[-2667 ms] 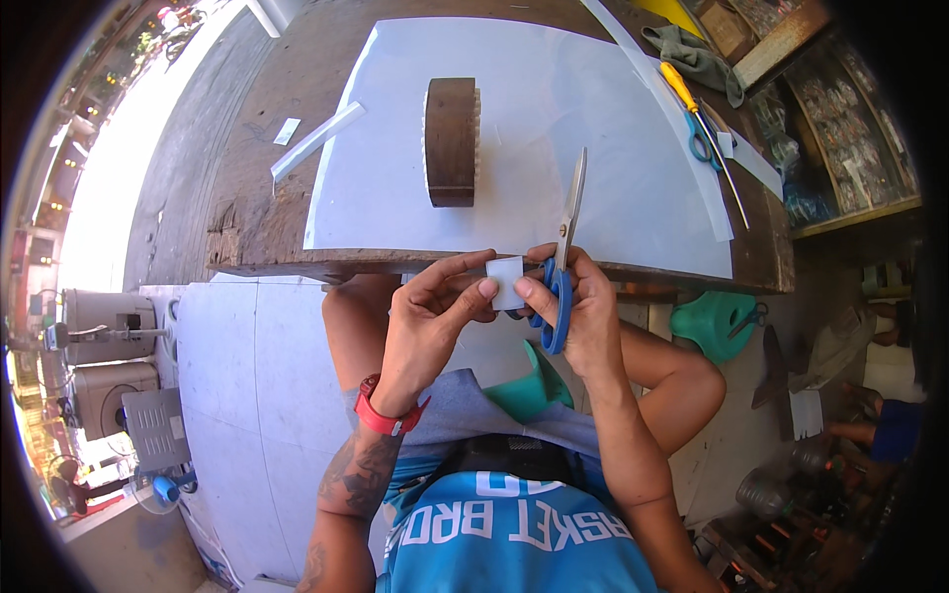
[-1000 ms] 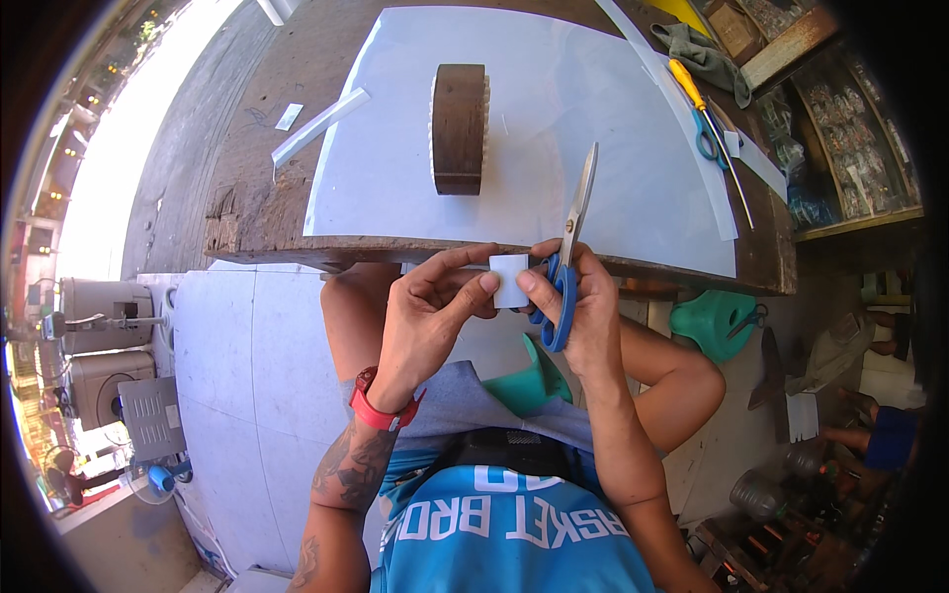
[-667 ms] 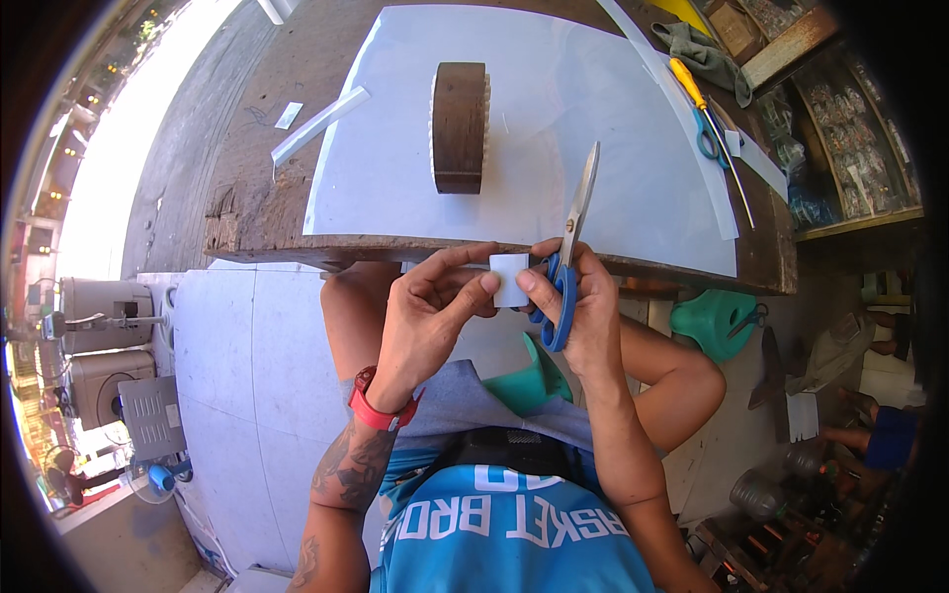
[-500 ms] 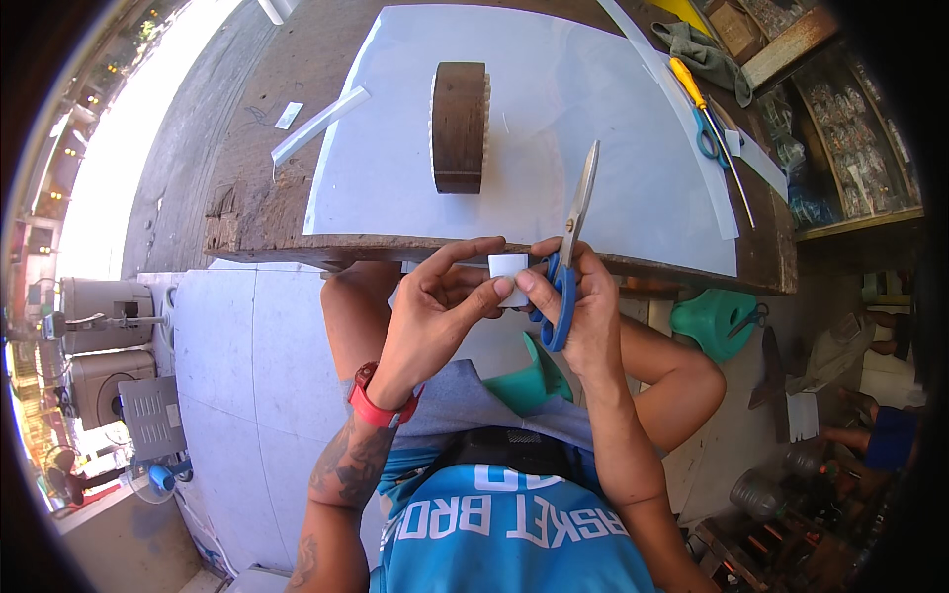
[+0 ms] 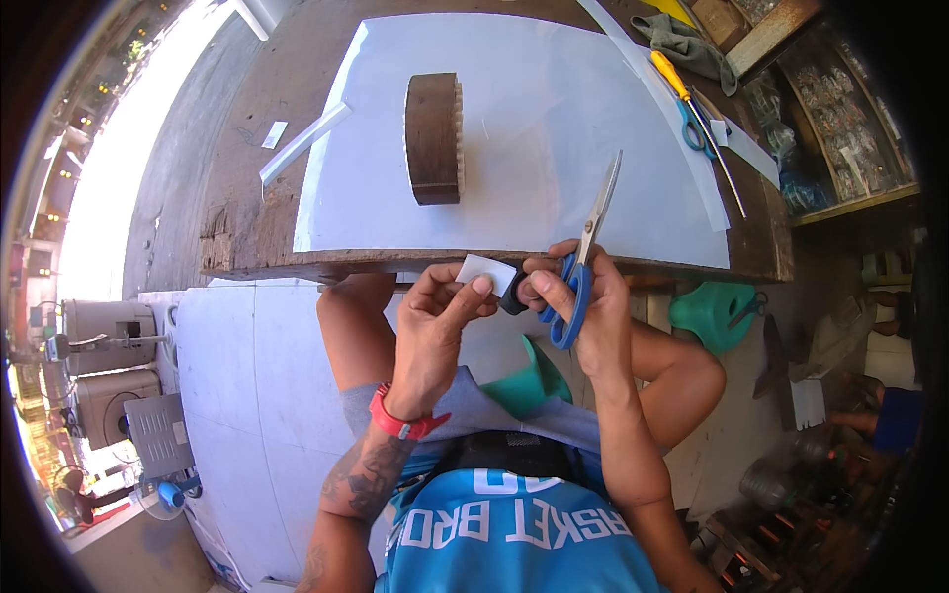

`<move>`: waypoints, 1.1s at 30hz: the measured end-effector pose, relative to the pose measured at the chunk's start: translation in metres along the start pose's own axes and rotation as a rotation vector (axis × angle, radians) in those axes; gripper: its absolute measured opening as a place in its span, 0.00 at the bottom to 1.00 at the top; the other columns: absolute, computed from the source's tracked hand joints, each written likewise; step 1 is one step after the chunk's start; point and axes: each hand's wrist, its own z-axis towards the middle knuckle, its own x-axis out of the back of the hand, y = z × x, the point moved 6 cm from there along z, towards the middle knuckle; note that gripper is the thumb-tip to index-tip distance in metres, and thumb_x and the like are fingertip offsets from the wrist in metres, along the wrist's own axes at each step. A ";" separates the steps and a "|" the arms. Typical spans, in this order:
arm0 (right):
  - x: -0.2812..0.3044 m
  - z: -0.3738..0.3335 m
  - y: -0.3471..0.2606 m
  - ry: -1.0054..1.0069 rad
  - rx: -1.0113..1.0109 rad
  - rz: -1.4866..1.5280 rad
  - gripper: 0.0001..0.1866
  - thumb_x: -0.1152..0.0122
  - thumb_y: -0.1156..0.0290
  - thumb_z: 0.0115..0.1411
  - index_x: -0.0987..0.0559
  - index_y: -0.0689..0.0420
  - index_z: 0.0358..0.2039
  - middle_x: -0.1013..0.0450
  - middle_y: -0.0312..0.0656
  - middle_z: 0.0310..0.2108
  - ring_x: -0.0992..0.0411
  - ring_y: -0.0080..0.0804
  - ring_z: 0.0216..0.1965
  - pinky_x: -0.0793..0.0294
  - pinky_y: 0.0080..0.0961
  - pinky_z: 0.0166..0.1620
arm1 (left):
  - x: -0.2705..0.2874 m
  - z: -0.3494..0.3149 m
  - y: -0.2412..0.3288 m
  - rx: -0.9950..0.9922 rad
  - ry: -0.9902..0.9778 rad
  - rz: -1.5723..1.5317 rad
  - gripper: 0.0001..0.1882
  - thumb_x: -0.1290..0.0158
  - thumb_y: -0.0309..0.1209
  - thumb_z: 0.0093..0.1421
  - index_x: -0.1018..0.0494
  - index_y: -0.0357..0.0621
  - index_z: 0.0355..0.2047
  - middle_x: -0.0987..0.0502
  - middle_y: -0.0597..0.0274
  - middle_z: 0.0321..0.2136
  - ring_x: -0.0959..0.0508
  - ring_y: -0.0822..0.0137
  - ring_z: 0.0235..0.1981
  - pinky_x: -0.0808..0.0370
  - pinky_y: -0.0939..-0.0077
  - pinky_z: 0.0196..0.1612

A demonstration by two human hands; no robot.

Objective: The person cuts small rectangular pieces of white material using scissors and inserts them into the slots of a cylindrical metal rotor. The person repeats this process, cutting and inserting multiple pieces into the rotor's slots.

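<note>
hands (image 5: 427,331) holding white piece (image 5: 490,269), blue-handled scissors (image 5: 583,282)

Hands (image 5: 427,321) curled (thumbs (image 5: 481,287) uppermost), near each other.

A crumpled cloth (image 5: 682,44) was seen near a yellow-handled screwdriver (image 5: 672,77). Little packets (image 5: 842,114) were held in a wooden rack (image 5: 860,205). Below, a green plastic stool (image 5: 708,321) was seen.

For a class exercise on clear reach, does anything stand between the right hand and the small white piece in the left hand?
Yes: a small dark object sits between the white piece, held by the left hand, and the right hand. The scissors point away from the piece.
</note>
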 end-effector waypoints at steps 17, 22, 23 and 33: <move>-0.001 -0.015 0.012 -0.150 0.045 -0.204 0.19 0.25 0.71 0.64 0.23 0.61 0.51 0.25 0.35 0.32 0.24 0.19 0.32 0.23 0.17 0.35 | -0.002 0.008 0.034 -0.046 -0.204 0.348 0.21 0.34 0.32 0.67 0.23 0.34 0.56 0.15 0.61 0.33 0.17 0.76 0.36 0.19 0.80 0.43; 0.003 -0.052 0.046 -0.193 -0.060 -0.417 0.23 0.21 0.61 0.60 0.22 0.60 0.47 0.26 0.34 0.23 0.28 0.20 0.24 0.29 0.20 0.31 | 0.002 0.013 0.037 -0.019 -0.137 0.236 0.19 0.35 0.29 0.67 0.24 0.32 0.54 0.15 0.55 0.40 0.14 0.69 0.40 0.15 0.74 0.48; 0.004 -0.058 0.055 -0.202 -0.133 -0.468 0.24 0.20 0.59 0.59 0.21 0.60 0.47 0.26 0.34 0.23 0.28 0.20 0.24 0.29 0.21 0.31 | 0.002 0.013 0.037 -0.021 -0.141 0.221 0.19 0.36 0.28 0.67 0.24 0.32 0.54 0.15 0.54 0.41 0.14 0.68 0.41 0.14 0.73 0.48; -0.002 -0.070 0.058 -0.282 -0.022 -0.515 0.28 0.20 0.51 0.57 0.20 0.59 0.45 0.22 0.38 0.24 0.21 0.26 0.27 0.23 0.25 0.35 | 0.003 0.014 0.037 -0.040 -0.145 0.243 0.20 0.35 0.29 0.66 0.25 0.33 0.55 0.17 0.53 0.43 0.13 0.64 0.41 0.13 0.70 0.49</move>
